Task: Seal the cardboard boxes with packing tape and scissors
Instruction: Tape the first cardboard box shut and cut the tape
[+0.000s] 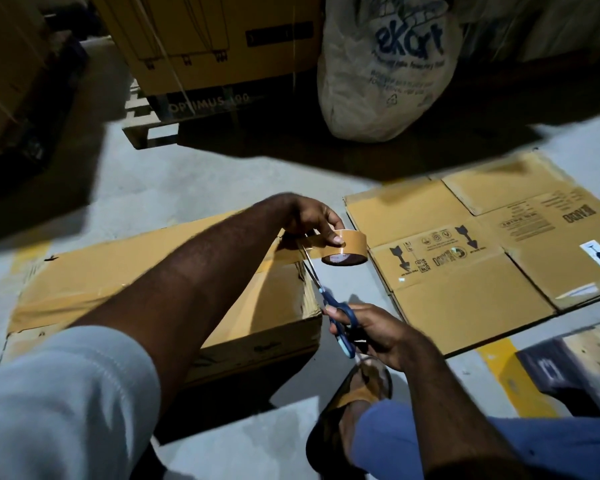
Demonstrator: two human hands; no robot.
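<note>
Over the far right corner of a cardboard box (136, 271) on the floor, a short strip of brown packing tape (291, 243) runs taut from the box top to the tape roll (349, 247). The roll is held just past the box's edge, off to the right. The left hand (312, 216) has reached across the box. Its grip is closed over the top of the roll, with the thumb on the outer face and the fingers curled over the rim.

The scissors (327, 299) come at the strip from below and nearer the person. Their long axis slants up and away, with the tips at the strip between box corner and roll and the blue handles low. The right hand (371, 330) has fingers and thumb through the loops in a closed grip. The blades look nearly together, and whether the tape already sits between them cannot be told.

The strip runs left to right, almost square to the blades, so the cut should fall right where the tips already are. The right hand is the nearer one to make it, while the left keeps the tape tight.

A band of tape appears to run along the length of the box top. Flattened cartons (465, 299) lie on the floor to the right. A sandalled foot (361, 393) rests below the scissors. Farther back stand a printed sack (385, 64) and a large carton (205, 39).
</note>
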